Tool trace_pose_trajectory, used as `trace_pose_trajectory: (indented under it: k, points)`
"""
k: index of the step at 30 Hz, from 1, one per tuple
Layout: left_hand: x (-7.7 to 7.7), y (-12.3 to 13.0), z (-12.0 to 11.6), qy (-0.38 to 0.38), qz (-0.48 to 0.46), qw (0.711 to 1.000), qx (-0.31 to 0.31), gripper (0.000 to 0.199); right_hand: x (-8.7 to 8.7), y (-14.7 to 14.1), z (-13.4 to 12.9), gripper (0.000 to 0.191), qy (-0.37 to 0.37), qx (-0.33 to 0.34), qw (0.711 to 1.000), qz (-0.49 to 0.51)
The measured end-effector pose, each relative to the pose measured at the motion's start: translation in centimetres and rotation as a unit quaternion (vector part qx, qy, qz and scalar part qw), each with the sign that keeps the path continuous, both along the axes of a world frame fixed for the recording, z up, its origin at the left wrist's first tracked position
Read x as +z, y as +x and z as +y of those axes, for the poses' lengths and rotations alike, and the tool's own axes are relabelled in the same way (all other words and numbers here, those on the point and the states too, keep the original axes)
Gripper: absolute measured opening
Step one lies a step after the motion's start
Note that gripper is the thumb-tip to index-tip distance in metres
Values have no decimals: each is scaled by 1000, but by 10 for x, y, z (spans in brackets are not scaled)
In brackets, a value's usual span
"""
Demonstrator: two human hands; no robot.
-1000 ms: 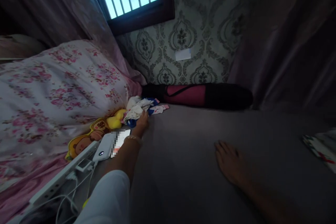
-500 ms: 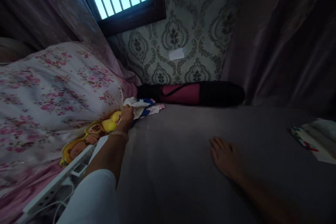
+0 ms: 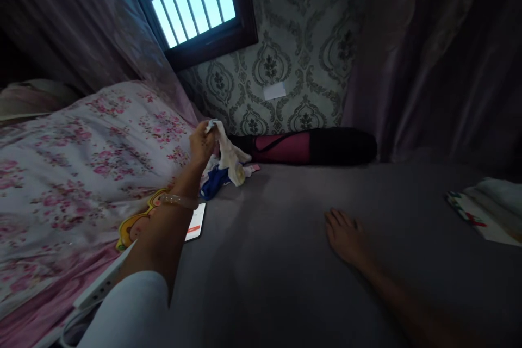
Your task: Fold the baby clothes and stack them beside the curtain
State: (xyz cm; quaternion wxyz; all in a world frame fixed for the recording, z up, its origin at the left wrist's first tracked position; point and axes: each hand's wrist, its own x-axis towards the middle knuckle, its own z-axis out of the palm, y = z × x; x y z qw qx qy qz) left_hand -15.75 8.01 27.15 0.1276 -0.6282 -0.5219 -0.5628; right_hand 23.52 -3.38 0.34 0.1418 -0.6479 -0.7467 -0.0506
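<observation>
My left hand (image 3: 203, 142) is closed on one end of a crumpled white cloth (image 3: 229, 159) and holds it up, so that it hangs down to the right. Whether it is a garment I cannot tell. Below and behind it lie a blue cloth (image 3: 215, 182) and a bit of pink and white fabric (image 3: 253, 168). My right hand (image 3: 346, 236) rests palm down on the grey bed sheet (image 3: 277, 261), fingers stretched out, holding nothing. Beneath my left forearm a phone (image 3: 196, 223) with a lit screen shows in part.
A long black and dark red bag (image 3: 285, 148) lies along the wall. Folded cloths (image 3: 485, 212) are at the far right. On the left are a floral quilt (image 3: 93, 157), a yellow cartoon-shaped item (image 3: 136, 228) and a white power strip (image 3: 98, 288) with cables.
My left hand has risen from the pile, lifting the white cloth up. The phone's screen has come into view under the forearm. My right hand stays flat on the sheet.
</observation>
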Motion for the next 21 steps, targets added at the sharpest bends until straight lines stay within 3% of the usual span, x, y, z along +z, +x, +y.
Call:
trace_pose_trajectory:
  k: [5,9,11,14,18,21]
  points:
    - [12,40,-15,72,-28,994,-76,26,-1,3,1,50,-2,12,999,40]
    - [13,75,-30,87,-64,983,-151,26,8,6,5,45,-18,31,981,189]
    - [12,96,-41,90,-78,974,-192,32,27,3,3,43,-18,55,949,311]
    - [9,127,-60,80,-87,960,-252,34,73,-10,-8,40,9,111,892,439]
    - [-1,162,-81,55,-98,941,-318,30,132,-26,-27,35,59,161,847,503]
    - [-13,179,-87,34,-116,928,-354,30,149,-30,-35,31,94,180,841,502]
